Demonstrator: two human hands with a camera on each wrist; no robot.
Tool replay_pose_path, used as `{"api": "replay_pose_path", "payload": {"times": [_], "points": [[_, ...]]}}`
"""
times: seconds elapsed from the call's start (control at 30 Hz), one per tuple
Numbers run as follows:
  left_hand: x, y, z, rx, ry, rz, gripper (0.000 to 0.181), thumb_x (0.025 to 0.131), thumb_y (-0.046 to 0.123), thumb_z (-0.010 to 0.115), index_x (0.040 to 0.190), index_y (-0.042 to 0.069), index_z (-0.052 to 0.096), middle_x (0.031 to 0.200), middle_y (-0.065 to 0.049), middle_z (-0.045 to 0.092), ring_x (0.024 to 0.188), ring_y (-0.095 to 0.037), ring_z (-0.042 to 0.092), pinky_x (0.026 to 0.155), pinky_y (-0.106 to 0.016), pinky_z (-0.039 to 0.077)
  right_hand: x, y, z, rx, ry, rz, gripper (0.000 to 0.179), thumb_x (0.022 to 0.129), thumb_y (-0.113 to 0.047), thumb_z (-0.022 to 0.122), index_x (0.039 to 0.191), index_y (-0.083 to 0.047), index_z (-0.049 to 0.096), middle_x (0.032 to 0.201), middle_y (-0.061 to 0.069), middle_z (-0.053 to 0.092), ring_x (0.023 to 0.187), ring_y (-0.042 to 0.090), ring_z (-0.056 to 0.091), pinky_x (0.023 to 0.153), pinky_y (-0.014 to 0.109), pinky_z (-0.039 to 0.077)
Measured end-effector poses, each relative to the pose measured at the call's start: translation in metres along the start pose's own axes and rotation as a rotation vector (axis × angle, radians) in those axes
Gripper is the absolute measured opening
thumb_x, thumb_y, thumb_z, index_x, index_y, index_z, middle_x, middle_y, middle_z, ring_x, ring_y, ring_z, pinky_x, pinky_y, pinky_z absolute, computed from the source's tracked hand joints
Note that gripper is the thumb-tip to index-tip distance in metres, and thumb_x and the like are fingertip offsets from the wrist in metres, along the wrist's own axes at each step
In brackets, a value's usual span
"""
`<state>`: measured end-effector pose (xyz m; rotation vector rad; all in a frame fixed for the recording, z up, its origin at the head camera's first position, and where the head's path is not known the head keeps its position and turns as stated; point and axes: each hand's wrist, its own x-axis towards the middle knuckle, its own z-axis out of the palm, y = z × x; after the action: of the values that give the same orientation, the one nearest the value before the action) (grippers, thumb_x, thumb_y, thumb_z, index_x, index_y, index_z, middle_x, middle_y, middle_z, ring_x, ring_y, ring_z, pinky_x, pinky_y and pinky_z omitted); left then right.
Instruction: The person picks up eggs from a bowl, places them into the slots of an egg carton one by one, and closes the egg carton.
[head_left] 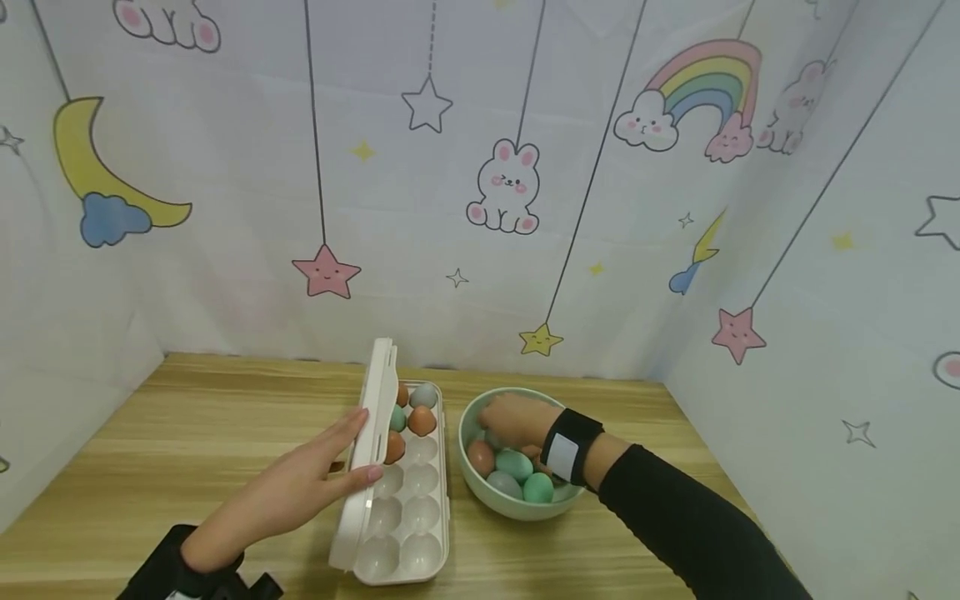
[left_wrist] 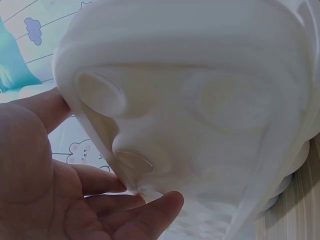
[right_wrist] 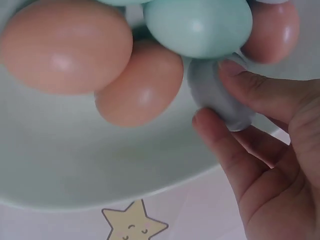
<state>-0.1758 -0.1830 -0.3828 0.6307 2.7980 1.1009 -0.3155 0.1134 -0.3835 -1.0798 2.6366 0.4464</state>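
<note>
your right hand (head_left: 520, 418) has its thumb and fingers pinched on a grey egg (right_wrist: 212, 95) inside the pale green bowl (head_left: 510, 504), snug against a mint egg (right_wrist: 202, 27). best to ease it sideways off that neighbour before lifting — smooth shells would likely roll — and squeeze only lightly. your left hand (head_left: 292, 483) has its fingers clamped on the edge of the white lid (head_left: 378, 400), which leans over the left row of the egg carton (head_left: 419, 517) on the tabletop (head_left: 225, 417). keep it tipped back steadily, as it could knock your knuckles; the bare cups at the near end look easiest to reach.
</note>
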Motion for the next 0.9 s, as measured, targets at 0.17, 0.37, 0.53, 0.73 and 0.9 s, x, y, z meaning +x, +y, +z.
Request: {"api": "replay_pose_path", "payload": {"times": [0.17,0.37,0.53,0.73,0.9], "points": [[0.001,0.000,0.001,0.006,0.009,0.009,0.087,0.090,0.060,0.053,0.151,0.008,0.019,0.156,-0.020,0.018,0.119,-0.034,0.049,0.091,-0.054,0.050,-0.008,0.007,-0.011,0.097,0.031,0.011,0.029,0.088,-0.007,0.062,0.115,-0.016,0.067,0.107,0.001,0.069,0.097,0.015,0.058,0.090,0.034,0.051],[0.002,0.000,0.001,0.013,0.010,0.013,0.086,0.090,0.059,0.052,0.151,0.008,0.019,0.156,-0.019,0.018,0.118,-0.033,0.050,0.091,-0.055,0.050,-0.014,0.010,-0.029,0.131,0.088,-0.005,0.039,0.084,-0.009,0.069,0.122,-0.015,0.064,0.113,0.003,0.068,0.097,0.014,0.058,0.086,0.033,0.053],[0.002,-0.001,0.001,-0.001,0.004,0.010,0.087,0.090,0.060,0.052,0.152,0.008,0.018,0.157,-0.019,0.017,0.118,-0.033,0.050,0.090,-0.053,0.051,-0.014,0.008,-0.045,0.148,0.126,0.019,0.041,0.081,-0.012,0.073,0.121,-0.016,0.064,0.117,0.003,0.067,0.101,0.016,0.058,0.090,0.034,0.051],[0.002,-0.001,0.001,0.003,0.002,0.006,0.087,0.090,0.060,0.052,0.152,0.009,0.018,0.157,-0.019,0.016,0.117,-0.034,0.050,0.089,-0.052,0.052,-0.008,-0.004,-0.056,0.141,0.159,-0.018,0.041,0.082,-0.016,0.073,0.122,-0.018,0.064,0.115,0.000,0.067,0.099,0.013,0.057,0.088,0.033,0.051],[0.002,-0.001,0.001,0.005,-0.007,0.005,0.088,0.090,0.061,0.051,0.152,0.009,0.017,0.157,-0.019,0.016,0.119,-0.034,0.049,0.091,-0.053,0.051,0.004,-0.019,-0.058,0.085,0.169,-0.059,0.040,0.082,-0.022,0.074,0.121,-0.019,0.065,0.111,-0.001,0.069,0.089,0.010,0.057,0.079,0.029,0.053]]}}
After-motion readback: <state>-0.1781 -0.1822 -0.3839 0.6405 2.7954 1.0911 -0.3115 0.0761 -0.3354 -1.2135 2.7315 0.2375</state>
